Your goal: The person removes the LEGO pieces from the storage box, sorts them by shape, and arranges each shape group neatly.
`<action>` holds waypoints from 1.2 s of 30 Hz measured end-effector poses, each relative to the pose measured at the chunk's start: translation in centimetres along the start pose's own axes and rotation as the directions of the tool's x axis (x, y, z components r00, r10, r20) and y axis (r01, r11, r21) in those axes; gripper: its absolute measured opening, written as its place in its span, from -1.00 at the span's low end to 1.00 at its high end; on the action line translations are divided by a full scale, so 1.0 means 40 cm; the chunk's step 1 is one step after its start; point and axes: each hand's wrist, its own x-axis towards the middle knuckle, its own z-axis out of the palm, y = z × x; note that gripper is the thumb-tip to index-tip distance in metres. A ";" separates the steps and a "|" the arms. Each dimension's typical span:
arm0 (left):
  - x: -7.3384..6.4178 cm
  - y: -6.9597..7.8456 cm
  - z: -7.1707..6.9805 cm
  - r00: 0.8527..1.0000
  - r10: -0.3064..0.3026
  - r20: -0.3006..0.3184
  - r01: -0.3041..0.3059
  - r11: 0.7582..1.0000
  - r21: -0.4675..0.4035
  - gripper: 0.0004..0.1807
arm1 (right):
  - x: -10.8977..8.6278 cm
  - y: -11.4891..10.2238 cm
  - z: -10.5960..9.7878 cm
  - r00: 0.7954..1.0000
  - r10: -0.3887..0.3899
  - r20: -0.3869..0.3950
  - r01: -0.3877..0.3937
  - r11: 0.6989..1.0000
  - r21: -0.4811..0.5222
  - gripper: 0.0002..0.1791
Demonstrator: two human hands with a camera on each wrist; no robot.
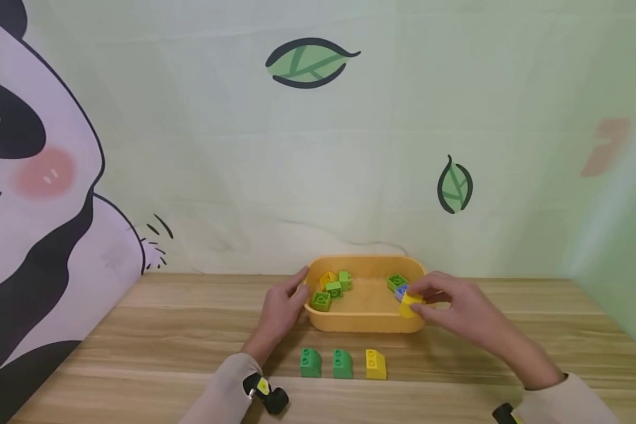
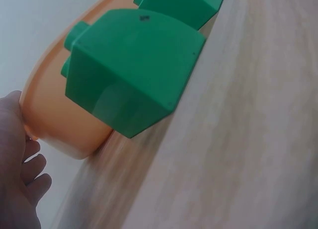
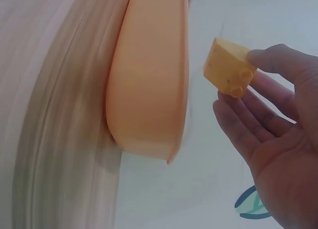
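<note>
My right hand (image 1: 458,300) pinches a yellow building block (image 1: 410,305) between thumb and fingers, above the right front rim of an orange plastic basin (image 1: 368,323). In the right wrist view, the same yellow block (image 3: 229,67) shows two studs and a sloped face. My left hand (image 1: 283,306) grips the left end of the basin, its fingers curled at the rim in the left wrist view. Inside the basin, several green blocks (image 1: 321,301) and an orange-yellow block (image 1: 328,280) lie at the left. A green block (image 1: 396,282) and a blue block (image 1: 401,292) lie at the right.
In front of the basin, a row stands on the wooden table (image 1: 191,330): two green sloped blocks (image 1: 310,363) and a yellow sloped block (image 1: 376,364). Behind the table hangs a pale green cloth backdrop (image 1: 233,147) with a panda and leaves printed on it.
</note>
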 end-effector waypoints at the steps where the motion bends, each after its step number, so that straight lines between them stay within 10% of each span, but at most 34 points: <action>1: 0.000 0.000 -0.001 1.000 0.000 -0.001 0.000 1.000 0.002 -0.46 | -0.001 -0.001 -0.001 1.000 0.002 0.009 -0.002 1.000 -0.001 -0.79; 36: -0.004 0.006 -0.003 1.000 0.016 -0.003 -0.016 1.000 0.003 -0.46 | -0.023 -0.001 -0.023 0.938 0.033 0.344 -0.064 0.995 0.079 -0.85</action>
